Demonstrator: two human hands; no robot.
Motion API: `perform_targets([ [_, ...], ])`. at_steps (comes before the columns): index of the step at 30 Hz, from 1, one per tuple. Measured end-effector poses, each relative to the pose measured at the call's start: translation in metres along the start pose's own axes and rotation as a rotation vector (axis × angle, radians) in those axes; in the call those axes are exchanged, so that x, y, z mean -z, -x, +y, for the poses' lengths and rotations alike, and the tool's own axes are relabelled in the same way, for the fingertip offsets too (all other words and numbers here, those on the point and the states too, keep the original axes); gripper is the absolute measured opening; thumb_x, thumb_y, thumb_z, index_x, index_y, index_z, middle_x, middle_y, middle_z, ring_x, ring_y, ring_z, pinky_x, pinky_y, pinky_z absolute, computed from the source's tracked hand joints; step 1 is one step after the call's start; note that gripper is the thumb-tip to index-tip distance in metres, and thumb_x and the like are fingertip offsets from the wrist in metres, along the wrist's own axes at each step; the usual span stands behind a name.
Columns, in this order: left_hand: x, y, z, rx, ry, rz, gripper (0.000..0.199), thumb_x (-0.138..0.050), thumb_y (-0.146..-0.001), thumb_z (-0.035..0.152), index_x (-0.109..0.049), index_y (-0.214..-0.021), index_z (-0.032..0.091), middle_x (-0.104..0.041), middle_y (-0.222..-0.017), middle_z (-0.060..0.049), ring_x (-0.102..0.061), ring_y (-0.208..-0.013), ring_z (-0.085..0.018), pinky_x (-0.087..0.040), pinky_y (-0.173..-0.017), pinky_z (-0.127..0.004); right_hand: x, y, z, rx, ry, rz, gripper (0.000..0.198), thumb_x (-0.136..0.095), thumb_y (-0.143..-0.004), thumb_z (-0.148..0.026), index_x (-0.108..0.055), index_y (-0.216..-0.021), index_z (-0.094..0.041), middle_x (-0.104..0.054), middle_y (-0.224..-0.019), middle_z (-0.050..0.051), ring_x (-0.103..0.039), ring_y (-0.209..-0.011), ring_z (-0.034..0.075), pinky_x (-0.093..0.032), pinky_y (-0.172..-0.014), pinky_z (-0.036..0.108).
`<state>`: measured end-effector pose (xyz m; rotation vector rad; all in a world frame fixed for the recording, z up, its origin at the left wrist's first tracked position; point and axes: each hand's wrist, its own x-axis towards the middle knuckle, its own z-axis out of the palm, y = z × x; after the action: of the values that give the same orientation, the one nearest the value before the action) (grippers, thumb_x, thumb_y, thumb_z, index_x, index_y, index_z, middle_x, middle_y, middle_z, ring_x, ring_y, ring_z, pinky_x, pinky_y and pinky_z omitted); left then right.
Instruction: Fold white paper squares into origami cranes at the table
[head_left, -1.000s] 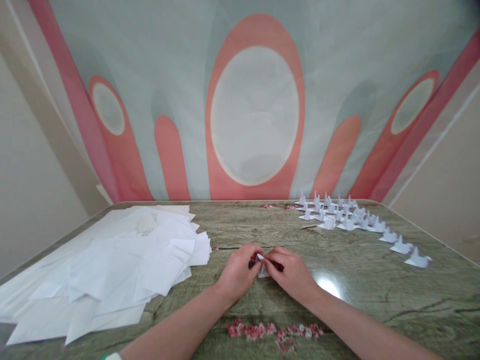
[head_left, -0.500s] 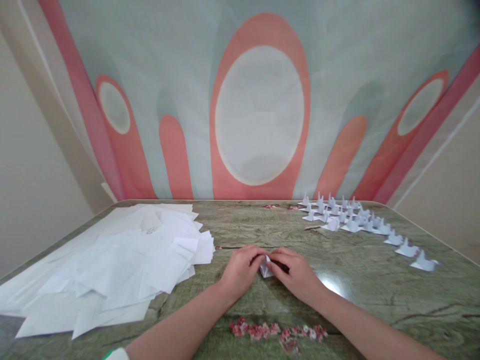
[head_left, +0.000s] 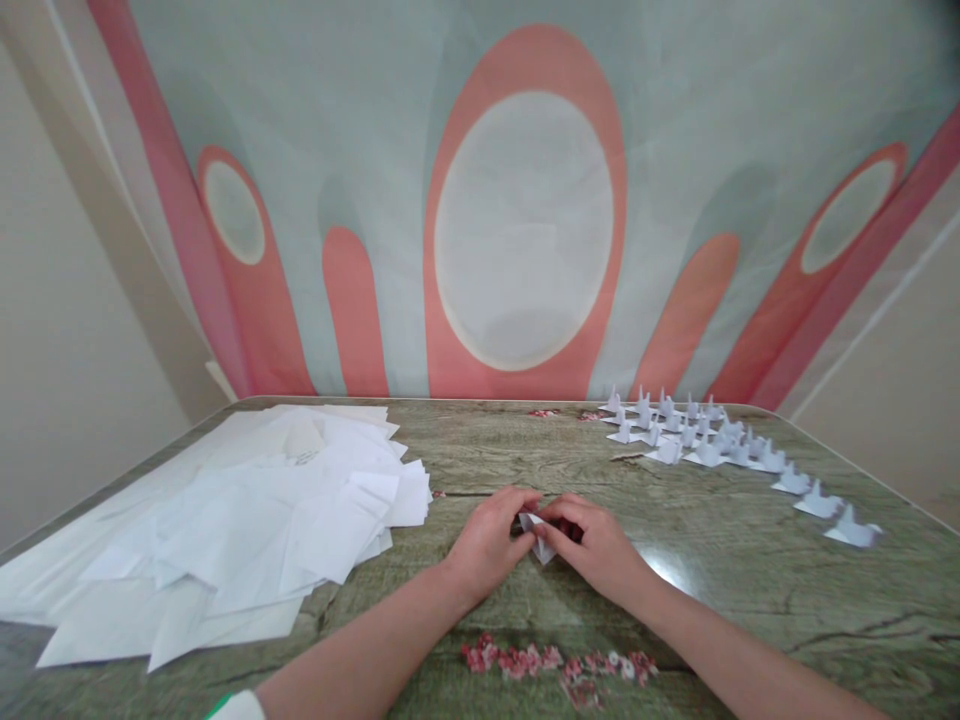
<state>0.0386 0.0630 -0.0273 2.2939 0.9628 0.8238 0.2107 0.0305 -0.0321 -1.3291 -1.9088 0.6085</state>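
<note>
Between both hands, just above the middle of the table, is a small folded piece of white paper (head_left: 543, 549). My left hand (head_left: 495, 535) pinches its left side between thumb and fingers. From the other side, my right hand (head_left: 589, 535) grips the paper, thumb and fingertips closed on it. The paper's pointed lower end sticks out below the thumbs, while my fingers hide part of its upper end.
A wide heap of loose white paper sheets (head_left: 225, 530) covers the left side of the wood-patterned table (head_left: 480, 445). Several folded paper cranes (head_left: 817, 500) stand in rows at the right. Printed pink flowers (head_left: 532, 660) mark the tabletop near me. A patterned backdrop (head_left: 397, 130) rises behind.
The fingers have shifted on the folded paper, and its point now tilts lower and slightly right. My left thumb has moved down along it. The view has shifted a little.
</note>
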Motion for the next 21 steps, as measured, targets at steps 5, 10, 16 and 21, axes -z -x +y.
perform_targets([
  [5,0.002,0.000,0.003,-0.034,0.008,-0.015,0.030,-0.051,-0.073,0.003,-0.063,-0.094,0.020,-0.062,-0.089,-0.002,-0.055,-0.086,-0.015,-0.043,-0.080,-0.026,0.000,0.003,-0.004,0.008,0.010,-0.011,0.013,-0.057,-0.080,-0.028,-0.065,-0.085,-0.019,-0.058,-0.079,0.003,-0.054,-0.071,0.016,-0.043,-0.065,0.027],
  [10,0.001,0.001,0.000,0.010,-0.027,0.025,0.029,-0.052,-0.077,0.006,-0.067,-0.094,0.024,-0.063,-0.085,0.000,-0.057,-0.080,-0.014,-0.043,-0.076,-0.023,-0.001,0.005,-0.010,-0.017,0.039,-0.018,0.014,-0.062,-0.074,-0.026,-0.062,-0.086,-0.018,-0.055,-0.081,0.003,-0.052,-0.070,0.015,-0.042,-0.063,0.027],
  [16,0.003,0.003,0.002,0.015,-0.113,0.023,0.024,-0.054,-0.077,0.009,-0.068,-0.090,0.025,-0.064,-0.086,0.002,-0.059,-0.080,-0.012,-0.043,-0.075,-0.021,-0.003,0.007,-0.015,-0.066,0.063,0.059,0.019,-0.062,-0.070,-0.025,-0.054,-0.085,-0.018,-0.051,-0.080,0.001,-0.050,-0.070,0.015,-0.042,-0.063,0.027],
  [21,0.006,0.004,0.008,0.013,-0.196,-0.018,0.022,-0.053,-0.077,0.012,-0.066,-0.088,0.025,-0.064,-0.087,0.002,-0.058,-0.081,-0.013,-0.043,-0.075,-0.021,-0.005,0.010,-0.015,-0.065,0.099,0.081,0.014,-0.058,-0.070,-0.020,-0.050,-0.081,-0.018,-0.050,-0.078,0.001,-0.050,-0.071,0.015,-0.040,-0.064,0.027],
])
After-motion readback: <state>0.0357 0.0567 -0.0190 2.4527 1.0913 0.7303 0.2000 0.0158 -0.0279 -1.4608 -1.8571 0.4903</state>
